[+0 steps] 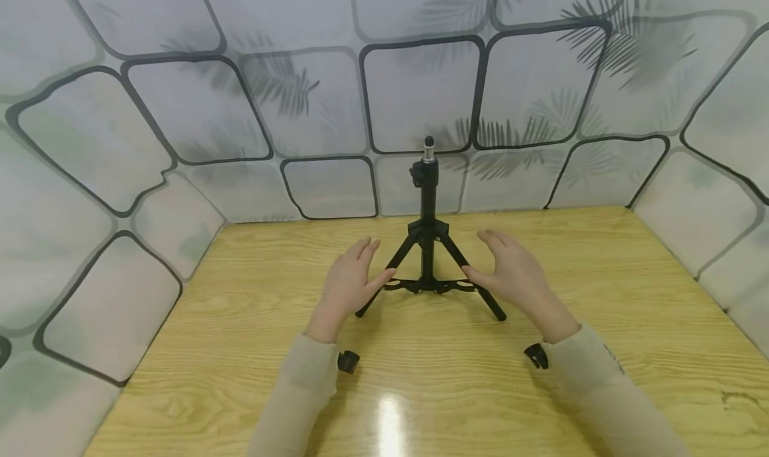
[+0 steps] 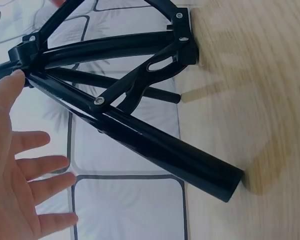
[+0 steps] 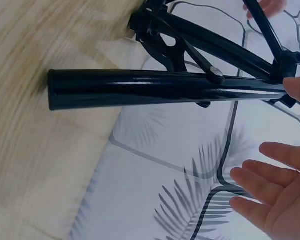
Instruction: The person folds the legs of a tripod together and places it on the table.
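Observation:
A black tripod stand (image 1: pixel 427 203) stands upright on the wooden table, its legs spread and a short silver tip on top. My left hand (image 1: pixel 351 280) is at its left leg, fingers straight and apart, with the thumb overlapping that leg in the head view. On the other side my right hand (image 1: pixel 513 270) mirrors it, thumb tip right at the right leg. In the left wrist view the left hand's fingers (image 2: pixel 45 185) are spread beside the leg tube (image 2: pixel 155 142). The right wrist view has the right hand's fingers (image 3: pixel 270 175) extended below the other leg tube (image 3: pixel 165 90).
The yellow wood-grain table (image 1: pixel 444 390) ends at a patterned cloth wall (image 1: pixel 324 190) close behind the stand. Similar cloth rises at both sides. Small black clip-like pieces show at the left cuff (image 1: pixel 312 363) and right cuff (image 1: pixel 579 357).

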### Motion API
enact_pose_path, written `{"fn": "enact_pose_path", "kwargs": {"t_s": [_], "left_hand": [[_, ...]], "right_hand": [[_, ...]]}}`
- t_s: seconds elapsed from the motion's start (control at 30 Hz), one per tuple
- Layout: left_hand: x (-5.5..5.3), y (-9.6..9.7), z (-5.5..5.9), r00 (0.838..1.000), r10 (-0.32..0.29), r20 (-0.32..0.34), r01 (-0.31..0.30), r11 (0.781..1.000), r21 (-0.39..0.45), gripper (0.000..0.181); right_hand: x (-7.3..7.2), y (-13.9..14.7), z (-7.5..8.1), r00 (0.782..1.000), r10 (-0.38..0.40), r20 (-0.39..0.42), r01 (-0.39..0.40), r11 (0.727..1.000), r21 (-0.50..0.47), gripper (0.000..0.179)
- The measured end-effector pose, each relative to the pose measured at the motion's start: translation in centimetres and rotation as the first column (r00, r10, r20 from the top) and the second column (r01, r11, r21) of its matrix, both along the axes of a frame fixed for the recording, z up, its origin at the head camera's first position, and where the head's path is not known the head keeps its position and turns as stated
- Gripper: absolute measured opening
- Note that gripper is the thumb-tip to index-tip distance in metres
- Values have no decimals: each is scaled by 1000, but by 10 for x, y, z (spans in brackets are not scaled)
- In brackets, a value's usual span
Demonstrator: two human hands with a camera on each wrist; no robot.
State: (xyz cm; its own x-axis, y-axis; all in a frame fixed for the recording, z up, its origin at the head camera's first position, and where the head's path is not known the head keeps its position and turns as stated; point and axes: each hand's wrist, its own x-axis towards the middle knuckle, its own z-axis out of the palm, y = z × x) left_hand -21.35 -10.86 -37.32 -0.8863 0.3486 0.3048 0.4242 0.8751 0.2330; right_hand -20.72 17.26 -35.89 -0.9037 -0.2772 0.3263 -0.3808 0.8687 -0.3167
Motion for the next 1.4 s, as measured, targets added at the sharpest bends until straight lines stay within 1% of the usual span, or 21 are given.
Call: {"fn": "enact_pose_path", "kwargs": {"t_s": [0.1,0.23,0.3,0.47,0.63,0.73,0.83,0.87,0.97,1.0,1.1,1.2,1.4], "left_hand": [[2,1,-1,1000,-7,-3,7,1000,23,59],[5,2,0,1000,-21,-6,21,998,52,48],[6,2,-1,1000,-29,-2,29,997,69,45],[6,0,-7,998,-39,44,35,995,95,46],[5,-3,-13,994,-43,104,29,991,131,49],[4,-5,-17,987,-46,154,20,987,162,49],[3,-7,-19,978,-51,204,10,981,196,50],[3,-7,-20,974,-52,220,6,979,205,49],[2,-8,-20,966,-55,254,-3,974,224,47],[2,-9,-20,964,-56,262,-5,974,227,45],[1,-9,-21,960,-54,274,-11,973,231,39],[1,-9,-21,960,-51,276,-16,972,233,33],[1,-10,-25,961,-42,272,-26,970,242,26]], "right_hand": [[2,-1,-2,1000,1,-10,-1,1000,-17,64],[3,-2,-2,999,8,-32,-9,999,-41,62],[3,-3,-1,999,9,-45,-12,998,-58,61],[2,-6,6,994,27,-107,-39,993,-114,58],[0,-10,22,986,55,-159,-83,981,-175,55],[-2,-13,33,972,72,-225,-121,969,-213,52],[-6,-17,45,939,89,-331,-174,956,-235,49],[-7,-18,50,930,93,-355,-188,951,-244,48],[-9,-23,65,913,97,-396,-216,939,-267,47],[-10,-24,69,910,97,-403,-222,935,-276,46],[-11,-29,84,915,96,-392,-231,921,-315,44],[-14,-34,96,924,93,-370,-233,906,-354,42],[-24,-40,110,951,88,-297,-215,878,-427,40]]}}
